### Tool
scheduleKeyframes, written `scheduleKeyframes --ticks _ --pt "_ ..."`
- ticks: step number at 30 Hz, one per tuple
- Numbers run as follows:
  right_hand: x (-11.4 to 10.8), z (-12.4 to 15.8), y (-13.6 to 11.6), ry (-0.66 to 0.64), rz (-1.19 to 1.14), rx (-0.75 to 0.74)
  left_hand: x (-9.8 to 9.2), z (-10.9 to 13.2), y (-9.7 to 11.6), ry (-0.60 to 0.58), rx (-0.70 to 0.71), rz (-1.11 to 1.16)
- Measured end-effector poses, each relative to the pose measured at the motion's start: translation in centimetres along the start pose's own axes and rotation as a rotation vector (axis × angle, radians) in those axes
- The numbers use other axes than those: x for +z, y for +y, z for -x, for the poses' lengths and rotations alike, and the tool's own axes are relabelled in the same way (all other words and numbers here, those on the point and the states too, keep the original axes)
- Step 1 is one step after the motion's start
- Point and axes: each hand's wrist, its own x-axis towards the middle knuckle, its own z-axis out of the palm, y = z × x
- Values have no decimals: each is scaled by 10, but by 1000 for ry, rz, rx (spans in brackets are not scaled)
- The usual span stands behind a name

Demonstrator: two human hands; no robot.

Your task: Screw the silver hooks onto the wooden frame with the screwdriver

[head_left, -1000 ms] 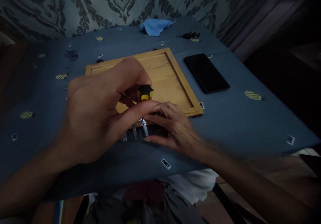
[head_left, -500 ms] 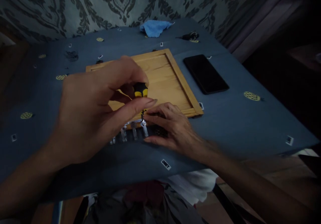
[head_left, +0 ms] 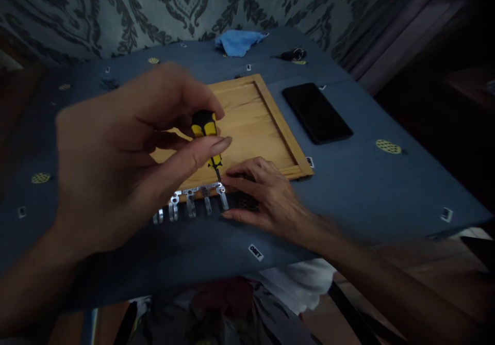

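Observation:
My left hand grips a yellow and black screwdriver by the handle, thumb and fingers round it. Its shaft slants down, the tip meeting the right end of a shiny metal hook rail. That rail lies along the near edge of a framed wooden board, with several hooks hanging over the edge. At the rail's right end is my right hand, index finger and thumb closed about the end hook beside the screwdriver tip. The left hand covers the board's left part.
A black phone lies right of the board. Farther back are a blue cloth and a small dark tool. Some dark small item rests at the back left. The blue tablecloth ends at the near edge, above my lap.
My left hand has shifted left and slightly up, tilting the screwdriver handle leftward. More of the screwdriver and rail now shows. The right hand has stayed in place.

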Motion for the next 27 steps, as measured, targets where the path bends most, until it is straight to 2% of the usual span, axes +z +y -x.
scheduleKeyframes --ticks 3,10,15,27 --pt "1 0 1 4 0 -8 3 1 1 -49 12 4" --pt "1 1 3 -11 -13 18 1 2 11 -70 -96 -44" --pt "1 1 2 -8 -10 18 2 2 5 -33 -59 -34" --pt "1 0 2 -1 -22 17 4 4 6 -54 -17 -115"
